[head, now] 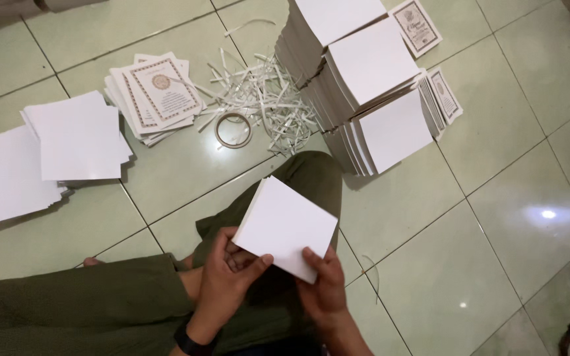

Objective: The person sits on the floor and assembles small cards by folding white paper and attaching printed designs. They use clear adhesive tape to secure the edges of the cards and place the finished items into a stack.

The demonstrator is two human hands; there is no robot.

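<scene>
Head view: the left hand [225,277] and right hand [324,287] both pinch a small stack of white cards [285,227], fingers pressed on its lower edge, above the tiled floor [496,198].

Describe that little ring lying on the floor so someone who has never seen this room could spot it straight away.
Start at the tall leaning stacks of white cards on the pale tiled floor. Just left of them lies a heap of white paper strips. At the near left edge of that heap sits the tape roll, lying flat: the only round, hollow thing among flat sheets and thin strips.
</scene>
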